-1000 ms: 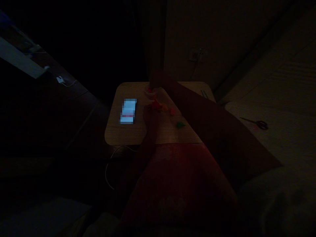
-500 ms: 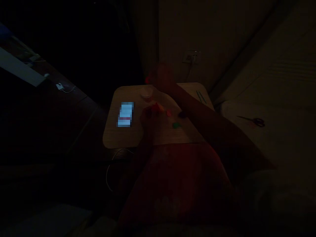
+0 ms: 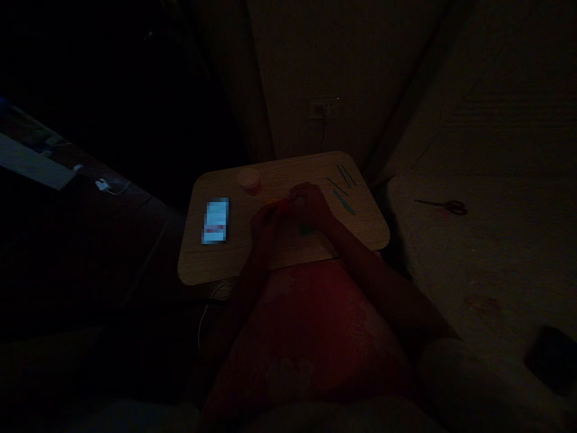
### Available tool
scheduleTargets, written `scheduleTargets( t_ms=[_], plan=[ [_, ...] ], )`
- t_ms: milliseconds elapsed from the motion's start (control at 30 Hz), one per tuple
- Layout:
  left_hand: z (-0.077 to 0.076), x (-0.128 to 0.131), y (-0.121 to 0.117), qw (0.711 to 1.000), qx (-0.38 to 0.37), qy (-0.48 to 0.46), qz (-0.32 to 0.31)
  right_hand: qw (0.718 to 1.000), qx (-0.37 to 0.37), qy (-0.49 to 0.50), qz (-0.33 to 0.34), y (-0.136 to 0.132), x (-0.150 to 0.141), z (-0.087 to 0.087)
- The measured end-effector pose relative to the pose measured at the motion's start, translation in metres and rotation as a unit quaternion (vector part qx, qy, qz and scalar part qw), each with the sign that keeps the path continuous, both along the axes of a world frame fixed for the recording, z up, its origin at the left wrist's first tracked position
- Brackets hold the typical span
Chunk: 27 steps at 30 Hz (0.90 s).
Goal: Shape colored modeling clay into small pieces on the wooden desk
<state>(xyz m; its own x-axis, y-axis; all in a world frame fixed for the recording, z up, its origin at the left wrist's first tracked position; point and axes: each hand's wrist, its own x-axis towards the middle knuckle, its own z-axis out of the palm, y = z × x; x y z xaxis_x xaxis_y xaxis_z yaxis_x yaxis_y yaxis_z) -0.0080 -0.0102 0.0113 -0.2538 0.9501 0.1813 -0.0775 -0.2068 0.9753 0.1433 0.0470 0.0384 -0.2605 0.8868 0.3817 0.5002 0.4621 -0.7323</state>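
The light is very dim, so fine detail is lost. My left hand is closed around a small bright red lump that looks like modelling clay. From the other side my right hand meets it, fingers bent and pressed at the same lump. A green piece lies on the table under the right hand, partly covered. Just behind the left fingers shows a bit of orange. Both hands are low over the small wooden table.
A pale round tub stands behind the hands. At left lies a lit phone. Several thin green-blue tools rest at the back right. Scissors lie on the pale surface to the right. A plugged wall socket is beyond.
My right hand has come down from above the table's back edge to join the left at the red lump. The view has shifted, and more of the tools show.
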Motion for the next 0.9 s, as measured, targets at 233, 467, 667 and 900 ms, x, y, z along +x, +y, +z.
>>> scheduleTargets(
  t_ms=[233,467,667,900],
  plan=[
    [0.002,0.0,0.0,1.0,-0.017,0.02,0.01,0.999,-0.027,0.02,0.027,-0.01,-0.002,0.0],
    [0.002,-0.001,0.0,0.999,-0.017,0.043,0.025,0.99,-0.088,0.105,0.024,-0.021,-0.002,-0.005],
    [0.0,-0.001,0.0,0.999,-0.015,0.03,0.01,0.991,-0.091,0.094,0.021,-0.014,-0.002,-0.013],
    [0.001,-0.001,0.001,0.999,-0.014,0.038,0.003,0.989,-0.096,0.112,0.024,-0.013,0.0,-0.014]
  ],
)
